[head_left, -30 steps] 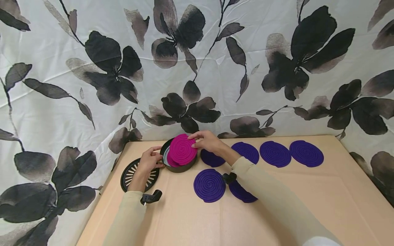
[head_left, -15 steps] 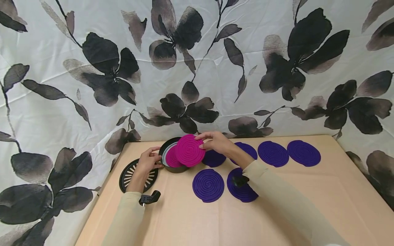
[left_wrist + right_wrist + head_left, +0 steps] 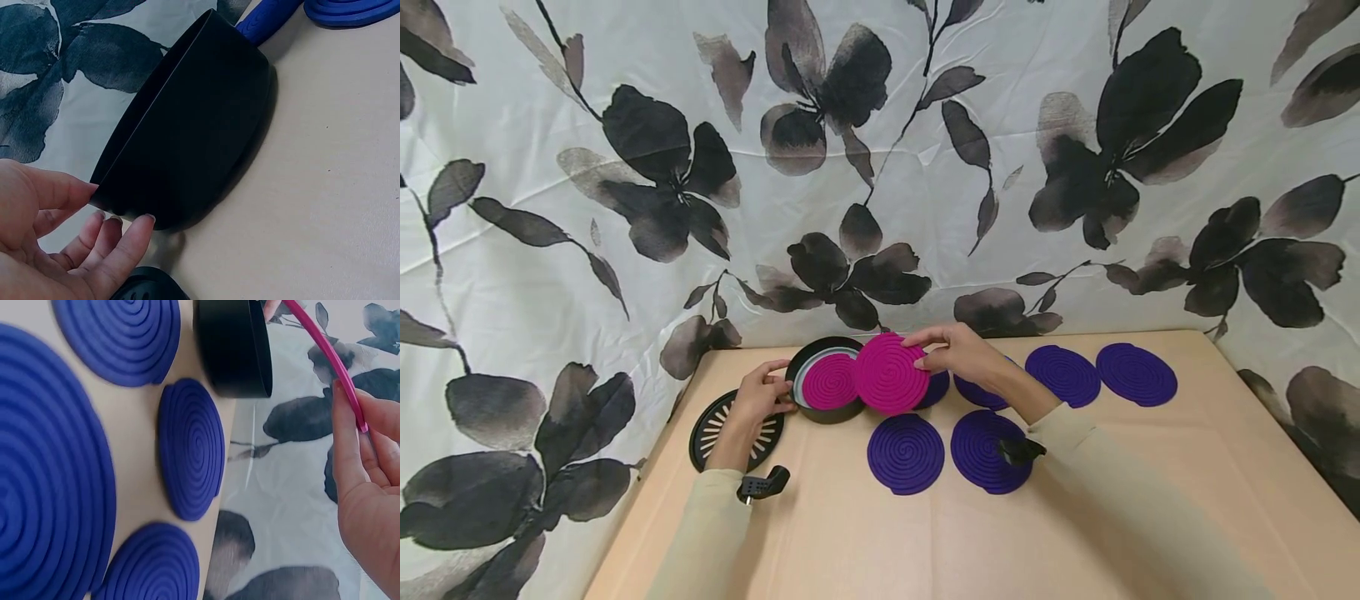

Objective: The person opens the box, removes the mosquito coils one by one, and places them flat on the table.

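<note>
My right hand (image 3: 958, 350) pinches a pink spiral coaster (image 3: 891, 375) by its right edge, between thumb and fingers. The coaster is raised, overlapping the right rim of a round black holder (image 3: 823, 416) in the head view; edge-on, it looks like a thin pink strip in the right wrist view. Inside the holder lies another pink spiral coaster (image 3: 829, 382). My left hand (image 3: 760, 400) grips the holder's left side, with fingertips at the rim and lower wall in the left wrist view. Beneath that forearm lies a black slotted round lid (image 3: 709, 429).
Several dark blue-purple spiral coasters lie flat on the table (image 3: 880, 542), including a front one (image 3: 906, 454), one under the right wrist's camera (image 3: 981, 450) and a far right one (image 3: 1137, 375). A floral cloth (image 3: 880, 183) hangs behind the table's back edge.
My right hand has moved right with the pink coaster, from over the holder to beyond its right rim, uncovering the pink coaster inside. My left hand stays at the holder.
</note>
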Demonstrator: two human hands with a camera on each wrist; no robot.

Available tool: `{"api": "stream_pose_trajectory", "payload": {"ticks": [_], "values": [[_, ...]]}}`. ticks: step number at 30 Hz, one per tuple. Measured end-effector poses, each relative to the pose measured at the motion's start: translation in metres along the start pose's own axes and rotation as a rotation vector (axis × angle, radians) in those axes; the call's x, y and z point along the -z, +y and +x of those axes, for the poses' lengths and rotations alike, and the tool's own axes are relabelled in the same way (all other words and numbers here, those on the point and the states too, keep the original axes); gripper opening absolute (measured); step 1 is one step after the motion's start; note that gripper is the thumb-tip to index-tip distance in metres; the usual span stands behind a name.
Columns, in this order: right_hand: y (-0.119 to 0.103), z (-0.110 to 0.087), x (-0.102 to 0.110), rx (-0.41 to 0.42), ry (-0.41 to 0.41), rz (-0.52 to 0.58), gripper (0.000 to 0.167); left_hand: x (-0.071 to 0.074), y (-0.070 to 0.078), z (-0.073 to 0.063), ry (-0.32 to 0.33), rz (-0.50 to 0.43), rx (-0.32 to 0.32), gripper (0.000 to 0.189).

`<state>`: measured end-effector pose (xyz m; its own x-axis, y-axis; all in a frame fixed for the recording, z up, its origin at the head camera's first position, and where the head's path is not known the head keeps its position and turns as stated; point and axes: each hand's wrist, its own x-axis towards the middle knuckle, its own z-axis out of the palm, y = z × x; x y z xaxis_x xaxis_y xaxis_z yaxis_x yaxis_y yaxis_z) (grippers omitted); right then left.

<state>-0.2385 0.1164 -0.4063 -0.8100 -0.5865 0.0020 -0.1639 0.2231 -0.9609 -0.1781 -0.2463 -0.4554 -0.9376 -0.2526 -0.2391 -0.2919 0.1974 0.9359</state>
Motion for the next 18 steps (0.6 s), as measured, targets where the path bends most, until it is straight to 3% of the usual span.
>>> {"api": "stream_pose_trajectory", "payload": {"ticks": [11, 18], "values": [[0.012, -0.038, 0.030, -0.025, 0.040, -0.048, 0.038, 0.001, -0.002, 0.000, 0.003, 0.007, 0.008, 0.049], [0.021, -0.058, 0.044, -0.009, 0.036, 0.008, 0.040, 0.002, -0.003, -0.001, -0.007, 0.009, -0.001, 0.049]]}}
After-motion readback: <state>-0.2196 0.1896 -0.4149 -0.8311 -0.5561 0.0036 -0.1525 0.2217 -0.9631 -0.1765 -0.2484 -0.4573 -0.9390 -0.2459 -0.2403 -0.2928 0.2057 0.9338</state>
